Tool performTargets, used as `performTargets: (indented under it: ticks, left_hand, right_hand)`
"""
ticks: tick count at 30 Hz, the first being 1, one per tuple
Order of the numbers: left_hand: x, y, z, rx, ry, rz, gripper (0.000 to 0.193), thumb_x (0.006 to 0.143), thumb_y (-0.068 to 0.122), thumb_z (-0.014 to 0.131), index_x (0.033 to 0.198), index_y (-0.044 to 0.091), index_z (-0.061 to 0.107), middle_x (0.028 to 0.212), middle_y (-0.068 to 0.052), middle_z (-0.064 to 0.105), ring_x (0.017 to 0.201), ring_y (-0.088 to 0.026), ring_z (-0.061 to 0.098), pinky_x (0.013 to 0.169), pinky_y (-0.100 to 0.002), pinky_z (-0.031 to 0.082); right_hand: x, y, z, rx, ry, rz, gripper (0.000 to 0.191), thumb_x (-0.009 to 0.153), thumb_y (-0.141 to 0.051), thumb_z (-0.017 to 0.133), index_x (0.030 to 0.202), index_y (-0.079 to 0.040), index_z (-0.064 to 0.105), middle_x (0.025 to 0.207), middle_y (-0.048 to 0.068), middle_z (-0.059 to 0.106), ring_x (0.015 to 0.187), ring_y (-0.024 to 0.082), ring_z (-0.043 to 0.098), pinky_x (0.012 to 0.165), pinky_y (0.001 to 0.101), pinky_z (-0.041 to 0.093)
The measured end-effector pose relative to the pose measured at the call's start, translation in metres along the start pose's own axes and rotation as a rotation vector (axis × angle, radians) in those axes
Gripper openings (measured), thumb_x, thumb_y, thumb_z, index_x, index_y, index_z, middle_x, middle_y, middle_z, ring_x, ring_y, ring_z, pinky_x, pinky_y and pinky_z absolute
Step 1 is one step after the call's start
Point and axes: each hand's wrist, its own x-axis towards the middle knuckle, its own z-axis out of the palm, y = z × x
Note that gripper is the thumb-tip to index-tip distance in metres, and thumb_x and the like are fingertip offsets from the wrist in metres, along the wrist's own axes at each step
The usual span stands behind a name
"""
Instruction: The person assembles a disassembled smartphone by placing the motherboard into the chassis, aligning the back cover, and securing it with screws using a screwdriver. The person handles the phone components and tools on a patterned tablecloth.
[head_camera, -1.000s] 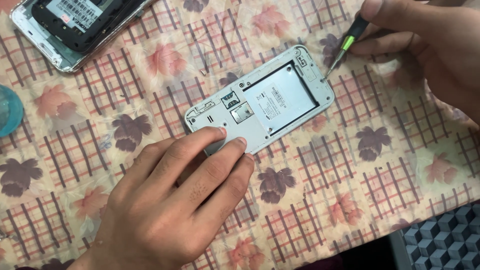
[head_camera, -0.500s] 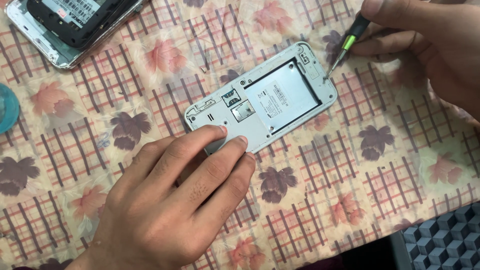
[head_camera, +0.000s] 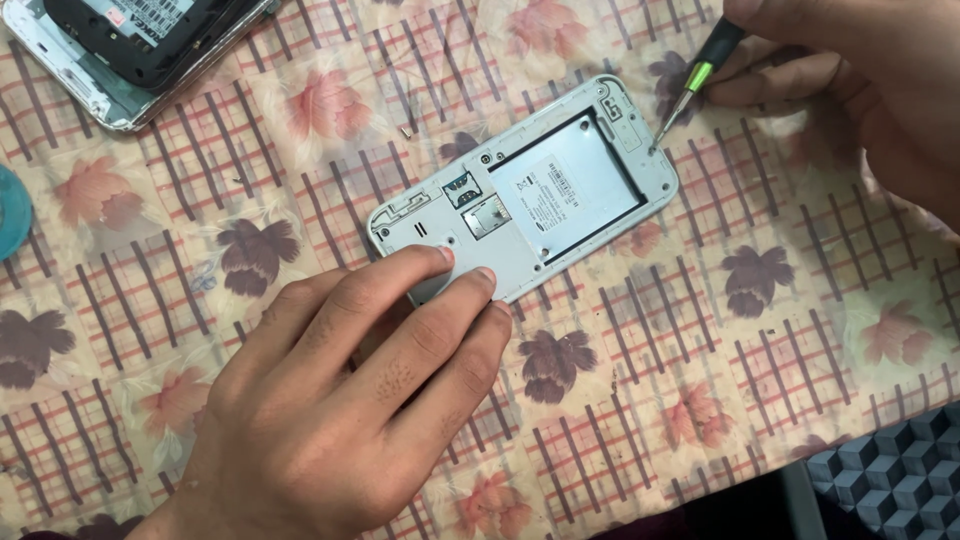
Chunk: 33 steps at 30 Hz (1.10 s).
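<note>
at the far left edge, a blue round object (head_camera: 10, 212) is only partly in view. at the upper left, a second opened phone (head_camera: 120, 50) lies with its dark inside up, well apart from both hands.

the left hand (head_camera: 340, 400) lies low and left of centre, palm down, holding nothing; its fingers (head_camera: 400, 290) are extended and press flat on the lower-left end of the white phone frame (head_camera: 525, 195), pinning it to the table (head_camera: 700, 400) and its flowered cloth. a small loose screw (head_camera: 405, 130) lies on the cloth just above the frame.

the frame rests back up, cover off, battery bay bare. its long axis runs diagonally, from lower left at the left hand up to the upper right.

the right hand (head_camera: 860, 90) enters from the upper right, closed around a small screwdriver (head_camera: 690, 90) with a green collar. the shaft slopes down and left; its tip meets the frame at the upper-right corner. each hand thus works its own end of the frame, the right hand nearer the corner being worked.
</note>
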Motion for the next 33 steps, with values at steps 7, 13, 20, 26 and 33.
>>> performTargets:
  ticks: [7,13,20,26,33]
  left_hand:
    - [0.0,0.0,-0.001,0.003,0.004,0.003,0.011,0.091,0.013,0.074,0.101,0.01,0.077,0.108,-0.002,0.074,0.111,-0.022,0.066,0.082,-0.037,0.058]
    - [0.001,0.0,-0.001,0.026,0.004,0.012,0.01,0.092,0.013,0.074,0.101,0.01,0.078,0.108,-0.001,0.074,0.11,-0.02,0.066,0.081,-0.036,0.058]
    - [0.001,0.0,-0.001,0.02,0.003,0.014,0.01,0.092,0.013,0.074,0.101,0.01,0.077,0.108,-0.001,0.074,0.11,-0.021,0.066,0.081,-0.037,0.057]
    - [0.004,-0.001,-0.003,0.027,0.013,0.019,0.011,0.091,0.013,0.074,0.1,0.009,0.078,0.108,-0.002,0.074,0.11,-0.022,0.066,0.082,-0.037,0.058]
    - [0.006,-0.001,-0.004,0.044,0.013,0.029,0.011,0.09,0.013,0.075,0.099,0.008,0.078,0.107,-0.002,0.074,0.109,-0.022,0.067,0.081,-0.037,0.058]
  right_hand:
    - [0.008,0.012,-0.004,0.053,-0.018,0.03,0.04,0.102,-0.046,0.058,0.111,-0.009,0.07,0.096,0.009,0.074,0.077,0.012,0.07,0.05,0.0251,0.053]
    - [0.013,0.019,-0.006,0.045,-0.02,-0.002,0.044,0.101,-0.05,0.059,0.113,-0.009,0.069,0.098,0.008,0.073,0.079,0.011,0.069,0.048,0.0247,0.052]
    - [0.015,0.028,-0.009,0.058,-0.042,-0.079,0.044,0.101,-0.051,0.057,0.116,-0.011,0.066,0.103,0.004,0.072,0.093,0.008,0.073,0.052,0.0231,0.056]
    - [-0.015,-0.013,0.009,0.215,-0.097,-0.185,0.038,0.1,-0.039,0.063,0.111,-0.003,0.061,0.098,0.008,0.07,0.092,0.013,0.075,0.077,0.024,0.065]
    - [-0.055,-0.051,0.046,-0.163,-0.002,-0.367,0.017,0.098,-0.016,0.071,0.096,0.002,0.071,0.089,0.016,0.078,0.079,0.021,0.077,0.059,0.0265,0.069]
